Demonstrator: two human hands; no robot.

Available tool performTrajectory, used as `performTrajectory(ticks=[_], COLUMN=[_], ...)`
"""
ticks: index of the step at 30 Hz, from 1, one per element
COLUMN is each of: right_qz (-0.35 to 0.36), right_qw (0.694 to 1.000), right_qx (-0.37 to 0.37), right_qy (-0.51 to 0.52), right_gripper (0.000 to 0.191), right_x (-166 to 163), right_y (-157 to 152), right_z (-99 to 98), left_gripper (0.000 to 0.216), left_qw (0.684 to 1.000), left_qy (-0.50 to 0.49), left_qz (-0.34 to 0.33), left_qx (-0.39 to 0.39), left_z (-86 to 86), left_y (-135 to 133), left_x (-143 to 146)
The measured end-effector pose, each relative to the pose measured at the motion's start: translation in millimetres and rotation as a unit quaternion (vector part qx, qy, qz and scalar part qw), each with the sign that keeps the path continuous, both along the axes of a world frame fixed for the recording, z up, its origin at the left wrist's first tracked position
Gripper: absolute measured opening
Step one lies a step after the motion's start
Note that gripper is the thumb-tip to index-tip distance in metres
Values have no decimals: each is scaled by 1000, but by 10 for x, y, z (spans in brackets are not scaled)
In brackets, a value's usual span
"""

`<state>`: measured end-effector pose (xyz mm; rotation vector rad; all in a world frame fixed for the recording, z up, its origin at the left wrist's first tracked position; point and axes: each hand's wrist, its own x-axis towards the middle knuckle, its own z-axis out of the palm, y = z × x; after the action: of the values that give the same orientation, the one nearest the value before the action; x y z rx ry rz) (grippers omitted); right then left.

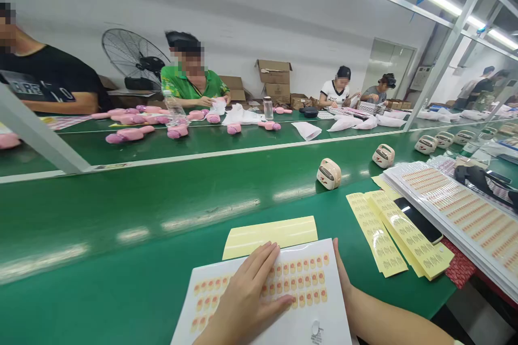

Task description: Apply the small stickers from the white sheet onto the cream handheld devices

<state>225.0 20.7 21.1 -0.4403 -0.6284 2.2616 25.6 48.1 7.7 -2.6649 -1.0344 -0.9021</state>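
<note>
A white sheet of stickers [309,282] is in front of me, with rows of small yellow stickers bearing red marks. My left hand [253,291] lies flat across its middle, fingers stretched and thumb out to the right, covering part of the rows. My right hand [343,277] holds the sheet's right edge; most of its fingers are hidden behind the sheet. Near the sheet's lower edge is a small white oval [315,327] beside tiny print. Just beyond the sheet, a blank yellow strip [271,234] lies on the green table [121,302].
At right are yellow label strips [378,234], a black phone [418,220] and a thick stack of sticker sheets [461,202]. Several cream toaster-shaped items [328,174] line the green belt [202,183]. Across it, people work among pink brush-shaped items [129,135]. A metal post [40,129] stands left.
</note>
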Motion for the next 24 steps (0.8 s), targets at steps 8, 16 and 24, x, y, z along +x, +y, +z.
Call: performTrajectory(ticks=[8, 16, 24], right_qz=[-47, 4, 9], right_qw=[997, 976, 983], right_qx=[38, 137, 102], right_qy=[-39, -171, -152], right_gripper=[94, 69, 72], right_x=[42, 311, 340], right_y=[-8, -57, -183], right_z=[21, 33, -73], left_gripper=[93, 75, 62], left_qw=[999, 1000, 995], left_qy=[34, 13, -47], left_qz=[-10, -2, 83], left_qx=[33, -20, -24], left_z=[64, -34, -84], left_y=[-64, -140, -263], left_x=[75, 174, 202])
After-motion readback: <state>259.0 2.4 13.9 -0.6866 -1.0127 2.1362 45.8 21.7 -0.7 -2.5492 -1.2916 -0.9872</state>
